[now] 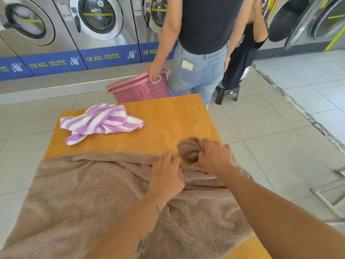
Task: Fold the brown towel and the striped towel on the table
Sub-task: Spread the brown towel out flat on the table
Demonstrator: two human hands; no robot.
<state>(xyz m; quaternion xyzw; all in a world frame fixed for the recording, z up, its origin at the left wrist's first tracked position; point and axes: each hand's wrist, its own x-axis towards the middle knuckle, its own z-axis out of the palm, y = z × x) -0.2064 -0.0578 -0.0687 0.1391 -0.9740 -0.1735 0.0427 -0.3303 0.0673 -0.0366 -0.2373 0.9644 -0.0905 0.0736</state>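
The brown towel point(89, 193) lies spread and rumpled over the near half of the wooden table point(168, 118), hanging off its near left side. Its far right corner is bunched into a lump. My right hand point(214, 156) grips that bunched corner with curled fingers. My left hand point(166, 176) rests on the towel just left of it, fingers pinching a fold near the far edge. The purple and white striped towel point(100, 121) lies crumpled at the far left of the table, apart from both hands.
A person in jeans point(196, 75) stands beyond the table's far edge holding a pink laundry basket point(140, 88). A second person sits on a small dark stool point(226, 93). Washing machines point(100, 25) line the back wall. A metal frame point(328, 193) stands at right.
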